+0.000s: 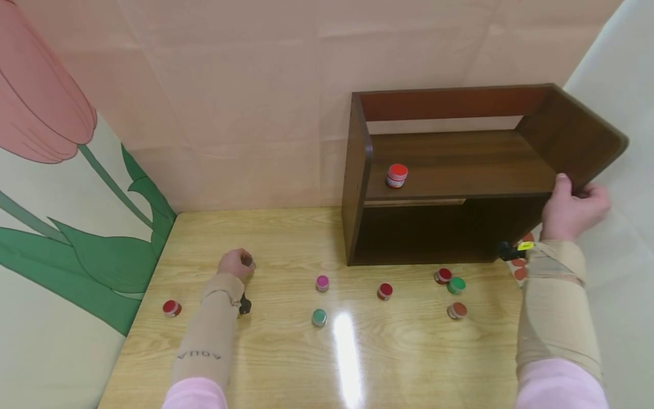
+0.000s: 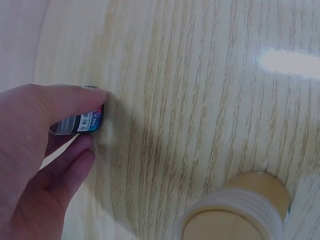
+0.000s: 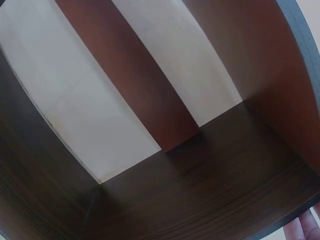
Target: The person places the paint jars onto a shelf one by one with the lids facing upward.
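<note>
My left hand (image 1: 237,264) is low over the left part of the table and pinches a small paint jar (image 2: 89,120) between thumb and fingers. Dark in colour, the jar lies tipped on its side in that grip, its label partly covered by the thumb. On the right, my right hand (image 1: 574,210) grips the front edge of the dark brown wooden shelf (image 1: 460,162), where the board meets the right side panel. Only a few fingertips (image 3: 302,227) show in the right wrist view. A red-lidded jar (image 1: 396,176) stands on the shelf board's left end.
Several paint jars stand about the wooden table (image 1: 276,363), among them a pink one (image 1: 322,283), a teal one (image 1: 319,317), a green one (image 1: 456,285) and a red one (image 1: 172,308). A tan jar (image 2: 225,220) is close by in the left wrist view. Cloth walls surround the table.
</note>
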The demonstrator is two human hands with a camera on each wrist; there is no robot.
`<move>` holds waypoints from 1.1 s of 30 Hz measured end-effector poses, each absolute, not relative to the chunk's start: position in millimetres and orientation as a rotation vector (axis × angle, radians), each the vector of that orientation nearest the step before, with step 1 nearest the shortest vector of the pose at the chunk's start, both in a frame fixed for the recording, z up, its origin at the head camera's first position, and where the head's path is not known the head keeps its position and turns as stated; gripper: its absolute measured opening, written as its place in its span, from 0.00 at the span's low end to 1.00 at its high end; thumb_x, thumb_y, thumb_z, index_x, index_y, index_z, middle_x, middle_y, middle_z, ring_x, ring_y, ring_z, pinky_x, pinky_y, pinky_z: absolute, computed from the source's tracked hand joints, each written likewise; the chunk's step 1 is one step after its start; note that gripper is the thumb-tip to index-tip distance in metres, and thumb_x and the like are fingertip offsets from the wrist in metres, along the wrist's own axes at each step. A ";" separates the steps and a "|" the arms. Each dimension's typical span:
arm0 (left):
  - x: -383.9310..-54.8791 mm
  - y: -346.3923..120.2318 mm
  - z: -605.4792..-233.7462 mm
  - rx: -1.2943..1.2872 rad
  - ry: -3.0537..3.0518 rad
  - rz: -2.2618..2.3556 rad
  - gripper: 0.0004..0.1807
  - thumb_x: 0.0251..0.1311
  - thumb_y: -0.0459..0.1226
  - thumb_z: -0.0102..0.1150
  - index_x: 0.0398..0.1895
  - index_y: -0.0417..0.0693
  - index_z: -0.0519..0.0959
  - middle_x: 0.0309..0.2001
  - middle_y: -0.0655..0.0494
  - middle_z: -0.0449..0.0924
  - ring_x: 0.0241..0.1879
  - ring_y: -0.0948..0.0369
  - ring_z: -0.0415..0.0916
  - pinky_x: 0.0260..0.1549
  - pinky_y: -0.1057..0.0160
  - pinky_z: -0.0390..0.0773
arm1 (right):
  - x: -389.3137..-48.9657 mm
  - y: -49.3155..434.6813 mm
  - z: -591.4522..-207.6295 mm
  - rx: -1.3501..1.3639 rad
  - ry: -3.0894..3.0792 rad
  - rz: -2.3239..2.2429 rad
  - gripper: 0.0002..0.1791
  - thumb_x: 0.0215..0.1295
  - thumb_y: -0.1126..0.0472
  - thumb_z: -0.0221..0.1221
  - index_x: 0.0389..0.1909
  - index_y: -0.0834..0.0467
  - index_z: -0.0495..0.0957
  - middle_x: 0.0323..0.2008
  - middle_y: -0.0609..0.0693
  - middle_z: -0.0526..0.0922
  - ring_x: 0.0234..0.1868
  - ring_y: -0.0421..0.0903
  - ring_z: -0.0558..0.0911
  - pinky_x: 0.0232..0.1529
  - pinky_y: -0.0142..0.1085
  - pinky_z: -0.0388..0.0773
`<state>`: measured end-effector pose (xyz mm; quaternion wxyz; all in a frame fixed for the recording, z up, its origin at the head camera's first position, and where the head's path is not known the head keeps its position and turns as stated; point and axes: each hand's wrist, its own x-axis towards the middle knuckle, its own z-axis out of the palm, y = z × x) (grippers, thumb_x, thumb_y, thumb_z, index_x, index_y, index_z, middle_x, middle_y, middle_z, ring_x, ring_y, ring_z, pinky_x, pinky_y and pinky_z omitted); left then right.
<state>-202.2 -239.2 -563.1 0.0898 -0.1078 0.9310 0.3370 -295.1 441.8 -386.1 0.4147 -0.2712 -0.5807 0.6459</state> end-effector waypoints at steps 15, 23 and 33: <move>-203.1 -236.0 -562.4 -0.284 2.761 0.967 0.18 0.58 0.31 0.71 0.51 0.36 0.81 0.48 0.41 0.81 0.50 0.44 0.78 0.53 0.45 0.76 | -280.0 415.4 -363.8 -0.728 -1.460 1.603 0.10 0.58 0.64 0.70 0.26 0.57 0.77 0.31 0.47 0.74 0.36 0.37 0.71 0.42 0.26 0.63; -213.9 -228.0 -554.4 -0.236 2.756 0.971 0.20 0.61 0.36 0.69 0.54 0.37 0.79 0.50 0.42 0.81 0.50 0.46 0.78 0.52 0.47 0.78 | -281.7 417.1 -367.1 -0.711 -1.481 1.580 0.10 0.58 0.63 0.70 0.25 0.57 0.78 0.30 0.47 0.74 0.35 0.38 0.71 0.42 0.27 0.63; -229.3 -202.4 -529.0 -0.002 2.776 0.889 0.20 0.57 0.35 0.69 0.52 0.36 0.81 0.47 0.45 0.82 0.49 0.48 0.78 0.54 0.49 0.77 | -283.4 417.3 -367.9 -0.731 -1.500 1.582 0.09 0.59 0.62 0.70 0.27 0.56 0.79 0.31 0.46 0.74 0.37 0.37 0.71 0.44 0.27 0.63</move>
